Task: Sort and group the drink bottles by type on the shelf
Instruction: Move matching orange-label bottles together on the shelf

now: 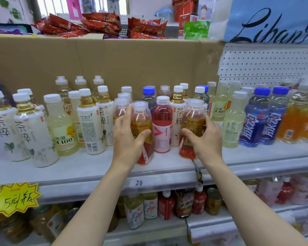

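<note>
I see a pale grey shelf (167,167) running the full width of the view, with a clear price rail along its front edge. Standing on it toward the left end are white-labelled tea bottles (2,125) and a pale yellow C100 bottle (61,126). Near the middle, close to the front edge, stand two amber bottles with red-and-gold labels (142,134) and, between them and slightly further back, a pink bottle (162,125). Toward the right end stand two blue-capped bottles (256,118) side by side, then orange bottles (298,118). A cardboard sheet (114,64) lines the back edge.
</note>
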Demonstrator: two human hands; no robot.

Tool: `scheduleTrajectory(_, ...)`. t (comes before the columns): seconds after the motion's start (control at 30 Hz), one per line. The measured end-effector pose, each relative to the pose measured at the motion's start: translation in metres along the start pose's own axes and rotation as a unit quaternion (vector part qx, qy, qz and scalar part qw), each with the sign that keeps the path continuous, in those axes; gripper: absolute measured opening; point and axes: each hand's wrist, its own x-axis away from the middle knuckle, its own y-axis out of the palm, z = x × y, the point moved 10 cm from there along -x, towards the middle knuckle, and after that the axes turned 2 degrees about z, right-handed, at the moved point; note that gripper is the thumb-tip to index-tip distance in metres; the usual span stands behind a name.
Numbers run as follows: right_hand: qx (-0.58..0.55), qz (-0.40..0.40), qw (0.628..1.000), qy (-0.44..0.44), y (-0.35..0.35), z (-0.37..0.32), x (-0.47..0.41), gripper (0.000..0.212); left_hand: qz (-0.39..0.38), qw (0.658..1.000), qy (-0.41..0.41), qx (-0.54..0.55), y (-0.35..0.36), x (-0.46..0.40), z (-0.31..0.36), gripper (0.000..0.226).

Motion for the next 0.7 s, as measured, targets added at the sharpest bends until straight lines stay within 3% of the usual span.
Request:
scheduleTrajectory(0.17,0.036,0.032,0.999,-0.007,-0.011,-0.007,0.002,0.090,0.006,1.000,-0.013,-0.021,-0.006,-0.010,-0.015,0.088)
scheduleTrajectory(0.27,0.010,0.130,0.980,-0.148,-0.026,-0.063,0.022,0.081,0.017,0.999,-0.019,-0.022,-0.009,-0.014,-0.025,0.088)
scheduleTrajectory(0.37,-0.065,0.035,0.978,-0.195,0.006,-0.101,0.019,0.073,0.021,0.999,-0.021,-0.031,-0.009,-0.017,-0.029,0.089)
scheduleTrajectory(0.43,-0.059,-0.072,0.985,-0.146,0.043,-0.105,0.009,0.084,0.019,0.999,-0.021,-0.027,-0.008,-0.017,-0.031,0.089)
scheduleTrajectory(0.5,-0.032,-0.127,0.985,-0.108,0.070,-0.099,0.003,0.098,0.014,1.000,-0.020,-0.018,-0.008,-0.016,-0.033,0.090)
scheduleTrajectory(0.6,0.036,-0.102,0.990,-0.093,0.078,-0.095,-0.007,0.103,0.010,1.000,-0.017,-0.014,-0.010,-0.015,-0.034,0.090)
scheduleTrajectory(0.7,0.066,-0.068,0.992,-0.081,0.069,-0.093,-0.008,0.089,0.007,1.000,-0.014,-0.014,-0.009,-0.015,-0.032,0.090)
